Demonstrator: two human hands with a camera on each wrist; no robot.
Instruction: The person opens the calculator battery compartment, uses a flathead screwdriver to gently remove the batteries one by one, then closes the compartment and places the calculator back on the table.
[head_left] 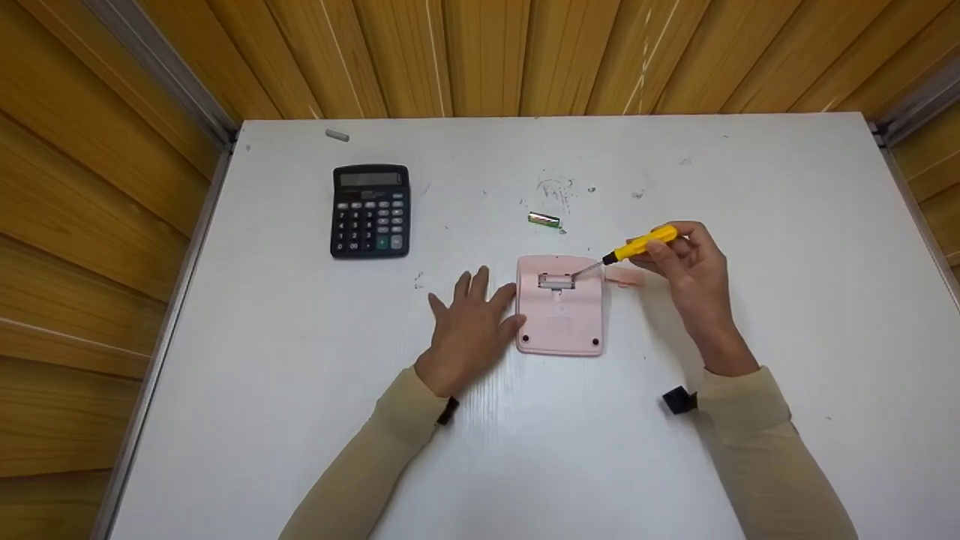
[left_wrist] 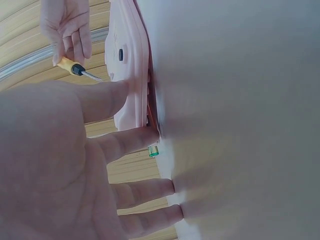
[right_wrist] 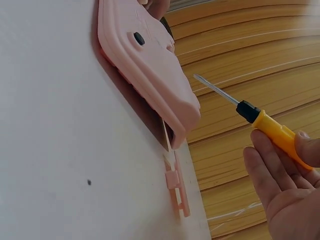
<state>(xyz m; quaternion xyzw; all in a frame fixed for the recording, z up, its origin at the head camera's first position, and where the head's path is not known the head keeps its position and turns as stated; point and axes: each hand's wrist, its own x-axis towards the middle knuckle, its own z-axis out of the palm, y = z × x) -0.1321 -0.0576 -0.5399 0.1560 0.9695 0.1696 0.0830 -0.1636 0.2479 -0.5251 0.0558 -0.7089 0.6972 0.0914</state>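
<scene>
A pink calculator (head_left: 559,322) lies face down on the white table, its battery compartment (head_left: 556,282) uncovered with a grey battery inside. My left hand (head_left: 472,330) is spread at its left side, thumb and index finger touching the edge, the other fingertips on the table. Between thumb and fingers, my right hand (head_left: 694,277) holds a yellow screwdriver (head_left: 643,244) by its handle. The screwdriver's metal tip overlaps the compartment's right end in the head view. A pink battery cover (right_wrist: 177,187) rests on the table by the calculator's right edge.
A green battery (head_left: 544,220) lies just beyond the pink calculator. Farther left is a black calculator (head_left: 370,212), face up, with a small grey cylinder (head_left: 337,136) near the table's back edge. Wood-patterned panels (head_left: 487,60) stand behind the table.
</scene>
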